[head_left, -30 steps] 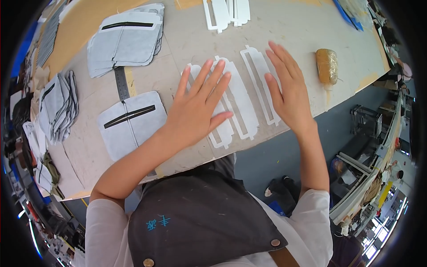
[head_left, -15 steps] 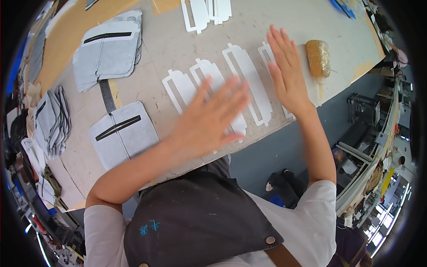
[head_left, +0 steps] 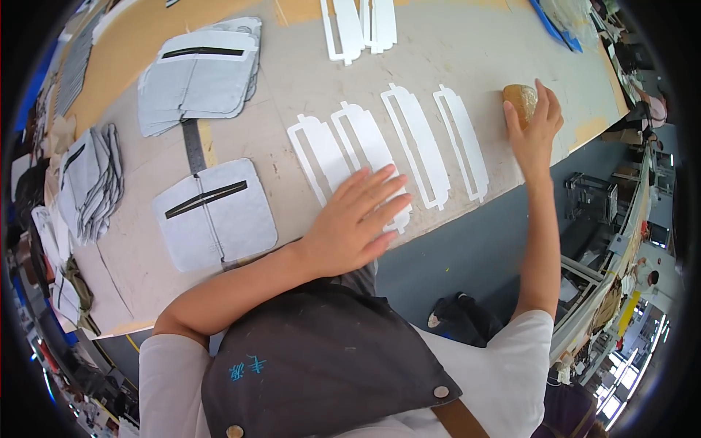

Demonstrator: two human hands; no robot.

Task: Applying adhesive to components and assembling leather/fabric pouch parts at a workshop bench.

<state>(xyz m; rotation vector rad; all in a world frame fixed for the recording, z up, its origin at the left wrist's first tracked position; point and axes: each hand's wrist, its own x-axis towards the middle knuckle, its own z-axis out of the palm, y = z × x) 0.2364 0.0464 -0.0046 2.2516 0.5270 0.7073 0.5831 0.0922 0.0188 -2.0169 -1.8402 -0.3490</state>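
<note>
Left hand [head_left: 350,223] flat on white slotted strips [head_left: 365,157]; right hand [head_left: 534,128] on amber lump [head_left: 517,98].

Workshop, prob. for sewing or bag making. Long worn counter [head_left: 467,44] w/ stacks of cut grey felt pieces [head_left: 197,77], each w/ a dark slot, more stacks at left edge [head_left: 91,182]. Flat white templates [head_left: 420,142] lie in a row, a steel ruler [head_left: 193,146] between the felt pieces. Person wears dark work apron [head_left: 314,358]. Machines & metal frames [head_left: 591,197] stand at right, along an aisle.
</note>
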